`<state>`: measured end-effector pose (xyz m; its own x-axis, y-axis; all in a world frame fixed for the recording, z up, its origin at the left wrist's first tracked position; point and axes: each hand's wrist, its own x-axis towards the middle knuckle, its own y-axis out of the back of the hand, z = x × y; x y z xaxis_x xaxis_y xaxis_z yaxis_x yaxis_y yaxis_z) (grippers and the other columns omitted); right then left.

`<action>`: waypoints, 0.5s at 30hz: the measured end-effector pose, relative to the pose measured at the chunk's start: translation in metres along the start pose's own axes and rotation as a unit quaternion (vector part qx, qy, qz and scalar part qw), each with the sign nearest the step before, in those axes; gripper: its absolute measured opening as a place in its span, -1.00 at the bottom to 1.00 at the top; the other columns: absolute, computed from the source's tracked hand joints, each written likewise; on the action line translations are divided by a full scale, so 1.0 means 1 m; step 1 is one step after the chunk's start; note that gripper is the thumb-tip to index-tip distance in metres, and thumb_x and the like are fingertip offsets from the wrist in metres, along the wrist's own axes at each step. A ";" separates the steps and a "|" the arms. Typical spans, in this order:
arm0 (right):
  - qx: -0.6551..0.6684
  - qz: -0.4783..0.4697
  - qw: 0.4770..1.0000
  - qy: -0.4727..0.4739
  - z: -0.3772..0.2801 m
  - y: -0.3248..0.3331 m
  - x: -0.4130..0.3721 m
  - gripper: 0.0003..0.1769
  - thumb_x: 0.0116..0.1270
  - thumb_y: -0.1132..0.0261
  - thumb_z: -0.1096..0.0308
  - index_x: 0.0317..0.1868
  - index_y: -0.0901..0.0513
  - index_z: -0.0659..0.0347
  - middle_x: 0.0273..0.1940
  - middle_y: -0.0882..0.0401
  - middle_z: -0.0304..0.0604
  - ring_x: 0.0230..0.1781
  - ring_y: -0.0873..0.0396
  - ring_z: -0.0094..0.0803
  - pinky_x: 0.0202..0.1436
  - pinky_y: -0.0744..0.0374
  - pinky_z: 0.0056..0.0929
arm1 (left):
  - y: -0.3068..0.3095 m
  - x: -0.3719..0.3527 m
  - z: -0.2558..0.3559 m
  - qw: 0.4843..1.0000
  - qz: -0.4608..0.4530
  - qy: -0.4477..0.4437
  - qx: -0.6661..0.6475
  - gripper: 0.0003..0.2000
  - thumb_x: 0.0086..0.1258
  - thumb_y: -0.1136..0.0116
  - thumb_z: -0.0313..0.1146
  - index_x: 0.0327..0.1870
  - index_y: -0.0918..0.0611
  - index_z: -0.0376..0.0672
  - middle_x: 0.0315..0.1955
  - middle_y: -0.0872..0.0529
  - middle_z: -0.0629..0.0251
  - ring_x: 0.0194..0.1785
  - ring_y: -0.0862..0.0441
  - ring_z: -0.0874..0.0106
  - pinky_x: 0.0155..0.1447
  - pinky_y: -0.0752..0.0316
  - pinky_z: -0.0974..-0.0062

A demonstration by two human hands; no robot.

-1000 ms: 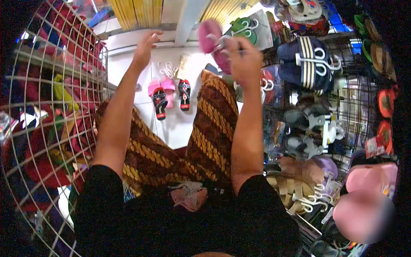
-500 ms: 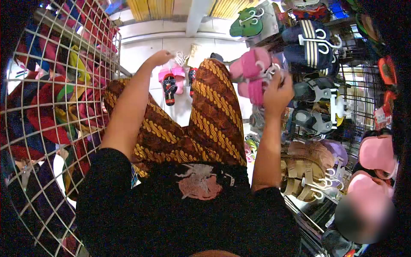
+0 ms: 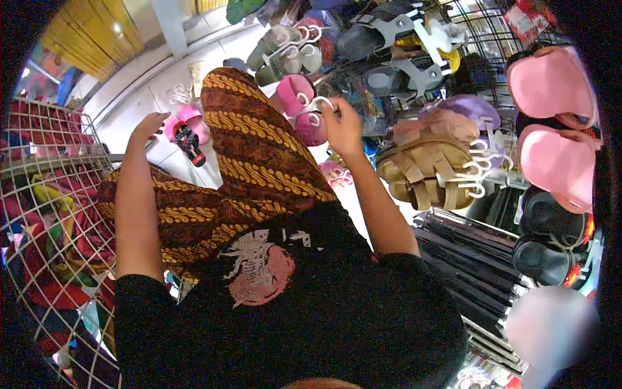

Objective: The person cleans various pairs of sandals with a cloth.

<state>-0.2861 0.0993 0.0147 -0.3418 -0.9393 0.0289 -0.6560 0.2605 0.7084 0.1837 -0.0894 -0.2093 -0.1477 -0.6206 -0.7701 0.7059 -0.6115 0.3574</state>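
Observation:
My right hand [image 3: 344,131] pinches the white hook of a hanger that carries a pair of pink slide sandals [image 3: 295,93]. The sandals hang beside my right knee, in front of the racks. My left hand [image 3: 151,126] reaches over the floor past my other knee, its fingers stretched out and holding nothing. Close to it on the tiles lie lighter pink sandals [image 3: 189,115] and a black and red sandal [image 3: 188,144]. A white hanger [image 3: 180,94] shows just beyond them.
On the right, racks hold tan strap sandals [image 3: 427,168], grey and black sandals [image 3: 382,42] and pink slides [image 3: 551,84]. A wire mesh cage [image 3: 48,194] with colourful goods stands at my left. Yellow slatted panels [image 3: 94,39] are at the back.
My view has turned to the right. My right hand has brought the pink slide sandals lower, near my knee. The fingers of my left hand have straightened.

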 end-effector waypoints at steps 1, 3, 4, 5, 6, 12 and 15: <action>0.016 -0.008 1.000 -0.015 0.017 -0.006 0.000 -0.70 0.43 -0.25 0.16 -0.13 -0.65 0.26 -0.28 -0.70 0.04 -0.28 -0.66 -0.11 -0.11 -0.57 -0.22 | -0.004 -0.011 0.002 1.000 -0.004 -0.009 -0.015 -0.32 0.33 -0.13 0.30 0.30 -0.51 -0.03 0.10 -0.64 0.21 0.02 -0.61 0.31 0.07 -0.48 0.16; 0.040 0.052 0.998 -0.018 0.049 -0.015 0.002 -0.71 0.42 -0.26 0.18 -0.13 -0.65 0.27 -0.30 -0.69 0.02 -0.31 -0.64 -0.16 -0.13 -0.56 -0.23 | -0.006 -0.008 0.008 0.999 -0.007 0.001 -0.034 -0.33 0.34 -0.12 0.28 0.29 -0.51 -0.05 0.11 -0.64 0.21 0.04 -0.61 0.29 0.09 -0.47 0.14; 0.050 0.081 0.995 -0.018 0.059 -0.018 0.002 -0.72 0.42 -0.26 0.18 -0.13 -0.65 0.27 -0.31 -0.68 0.00 -0.33 -0.62 -0.19 -0.14 -0.56 -0.23 | -0.007 -0.007 0.008 0.999 -0.005 -0.001 -0.037 -0.34 0.35 -0.11 0.28 0.28 -0.51 -0.05 0.10 -0.64 0.21 0.04 -0.61 0.29 0.09 -0.46 0.13; 0.067 0.116 0.991 -0.001 0.070 -0.020 0.003 -0.72 0.44 -0.24 0.20 -0.11 -0.65 0.28 -0.32 -0.66 -0.02 -0.35 -0.60 -0.24 -0.18 -0.56 -0.23 | -0.006 -0.007 0.009 0.999 -0.003 -0.003 -0.040 -0.34 0.35 -0.11 0.27 0.27 -0.51 -0.05 0.09 -0.64 0.21 0.04 -0.61 0.29 0.10 -0.46 0.13; 0.109 0.139 0.984 -0.029 0.077 -0.020 0.004 -0.76 0.46 -0.23 0.24 -0.11 -0.64 0.26 -0.35 -0.63 -0.11 -0.39 -0.56 -0.37 -0.24 -0.54 -0.34 | -0.007 -0.009 0.009 0.999 -0.002 -0.003 -0.042 -0.35 0.36 -0.11 0.27 0.27 -0.51 -0.06 0.08 -0.64 0.21 0.04 -0.61 0.29 0.10 -0.46 0.12; 0.041 0.232 0.972 0.015 0.099 -0.002 0.023 -0.72 0.47 -0.21 0.19 -0.13 -0.62 0.27 -0.29 -0.63 -0.07 -0.35 -0.54 -0.29 -0.22 -0.54 -0.25 | -0.005 -0.010 0.000 0.994 0.042 -0.042 -0.089 -0.41 0.40 -0.08 0.21 0.18 -0.53 -0.13 0.00 -0.68 0.26 -0.13 -0.64 0.41 -0.05 -0.45 0.25; 0.050 0.234 0.970 -0.046 0.115 -0.001 0.036 -0.67 0.47 -0.21 0.17 -0.05 -0.63 0.32 -0.17 -0.66 -0.01 -0.21 -0.60 -0.25 -0.06 -0.54 -0.27 | -0.009 -0.007 -0.006 0.995 0.050 -0.021 -0.081 -0.43 0.42 -0.07 0.18 0.17 -0.53 -0.15 -0.01 -0.68 0.26 -0.14 -0.64 0.42 -0.11 -0.46 0.26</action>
<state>-0.3750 0.0906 -0.0665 -0.6741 -0.6899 0.2640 -0.4745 0.6783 0.5610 0.1828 -0.0763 -0.2104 -0.0974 -0.6964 -0.7111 0.8200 -0.4610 0.3391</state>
